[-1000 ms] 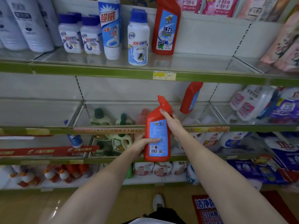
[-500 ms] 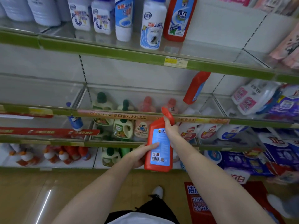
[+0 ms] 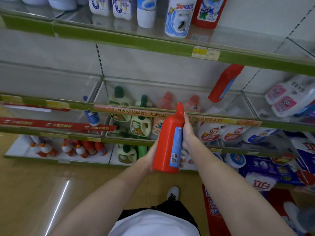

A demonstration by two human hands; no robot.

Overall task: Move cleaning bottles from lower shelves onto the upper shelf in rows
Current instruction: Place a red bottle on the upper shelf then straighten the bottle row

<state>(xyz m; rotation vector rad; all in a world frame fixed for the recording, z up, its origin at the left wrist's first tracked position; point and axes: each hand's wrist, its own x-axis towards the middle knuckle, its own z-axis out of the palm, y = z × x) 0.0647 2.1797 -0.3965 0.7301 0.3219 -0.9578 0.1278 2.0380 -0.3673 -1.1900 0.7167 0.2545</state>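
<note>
red bottle (image 3: 167, 142) held upright in front of the shelving, at the level of the lower shelves, well below the upper shelf (image 3: 119, 37). gripped with both hands. left hand (image 3: 150, 157) cupped around the base and lower left side, mostly hidden behind the body, so fingers not visible; taken as a supporting hold under the weight. right hand (image 3: 187, 132) closed on the shoulder below the angled neck, thumb side against the right face, likely for steering and keeping the cap up. blue label (image 3: 177, 147) turned to the right, seen edge-on; probably needing a turn before placement, to face the aisle like the labels above.

second red bottle (image 3: 225, 83) seen leaning on the middle shelf, to the right, untouched. on the upper shelf, front row already formed: white bottles, a white and blue bottle (image 3: 179, 16), then a red bottle at the right end (image 3: 207, 11). bare shelf surface beyond that to the right, judged the likeliest slot. lift required past the green shelf edge; risk of clipping that edge or knocking the standing row. task judged partly done.
</note>
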